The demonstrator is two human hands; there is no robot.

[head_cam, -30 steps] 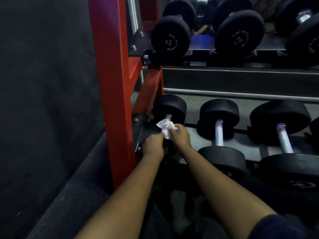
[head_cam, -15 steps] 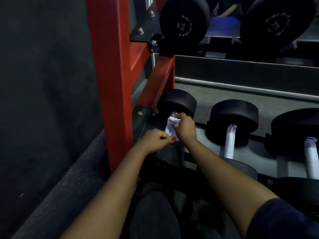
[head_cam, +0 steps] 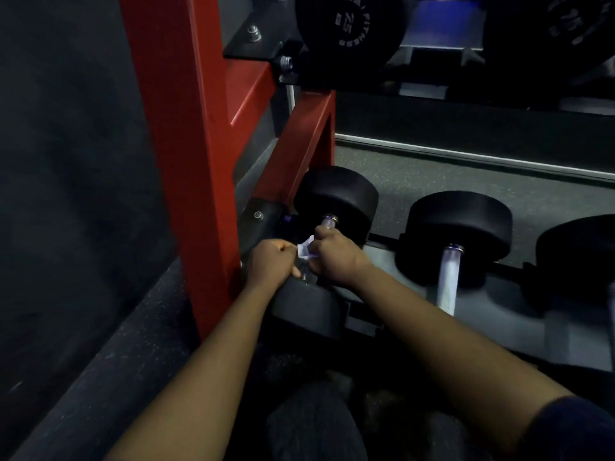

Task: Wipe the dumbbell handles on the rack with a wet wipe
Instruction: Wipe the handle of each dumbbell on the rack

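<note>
Five dumbbells [head_cam: 336,194] [head_cam: 459,221] [head_cam: 579,247] [head_cam: 349,24] [head_cam: 549,31], one wipe [head_cam: 306,249], two hands [head_cam: 271,266] [head_cam: 336,257]

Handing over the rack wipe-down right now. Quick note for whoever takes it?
Right hand: fingers wrapped round the leftmost handle with the wet wipe under them, mid-wipe.
Left hand: curled at that handle's near end, seemingly gripping it.
Done: nothing provably finished.
Left: finish this handle, then the next handle to the right and the rest of the rack.
</note>
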